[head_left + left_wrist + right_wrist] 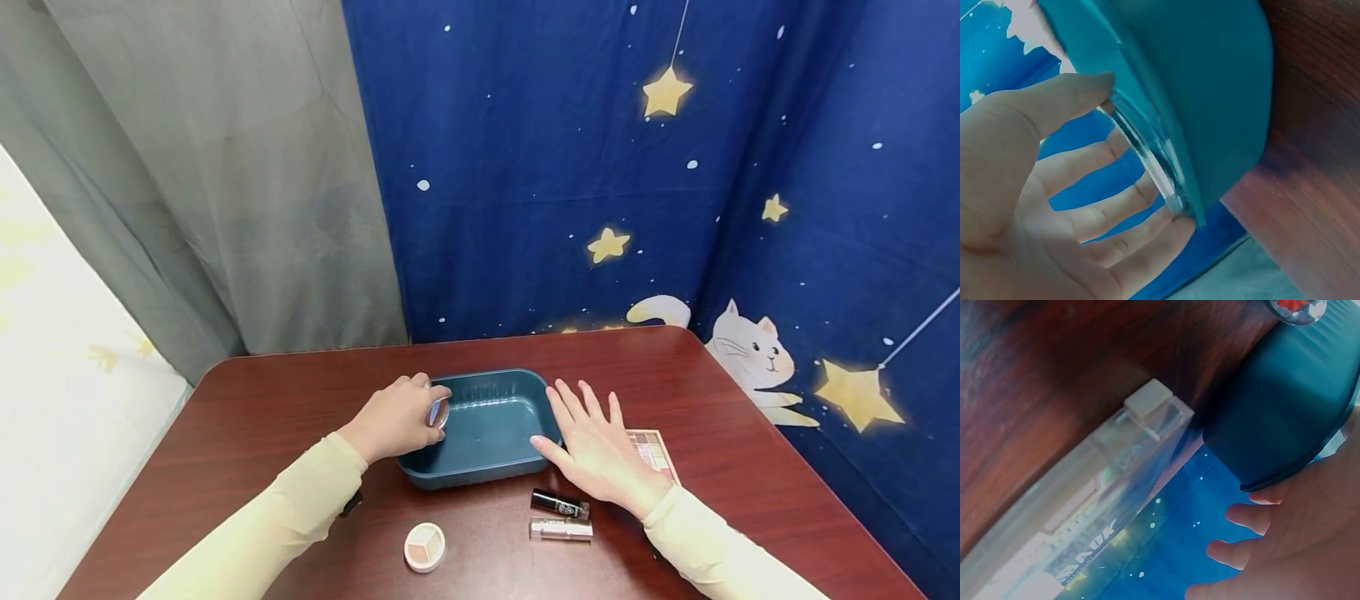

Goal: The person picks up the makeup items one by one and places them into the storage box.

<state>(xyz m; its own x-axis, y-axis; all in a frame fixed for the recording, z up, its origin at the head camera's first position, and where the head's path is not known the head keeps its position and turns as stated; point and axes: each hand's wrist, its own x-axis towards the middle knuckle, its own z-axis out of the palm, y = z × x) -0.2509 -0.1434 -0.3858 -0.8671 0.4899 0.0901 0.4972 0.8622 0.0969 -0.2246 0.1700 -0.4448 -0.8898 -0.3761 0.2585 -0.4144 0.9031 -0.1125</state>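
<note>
A dark teal plastic basin (480, 433) stands on the table. At its left end, my left hand (397, 417) grips a thin round compact (438, 412) with a shiny clear edge, held on edge at the basin's rim. The left wrist view shows the thumb on one side of the compact (1144, 159) and the fingertips on the other. Over on the right, my right hand (600, 446) has spread, straight fingers, with fingertips right at the basin's rim. A makeup palette (652, 454) lies partly hidden behind this hand.
In front of the basin lie a black lipstick tube (559, 503) and a silver lipstick tube (561, 529), side by side. A round three-colour concealer pot (424, 547) is nearer the front. Starry blue curtains (525, 167) hang behind the reddish-brown table (285, 417).
</note>
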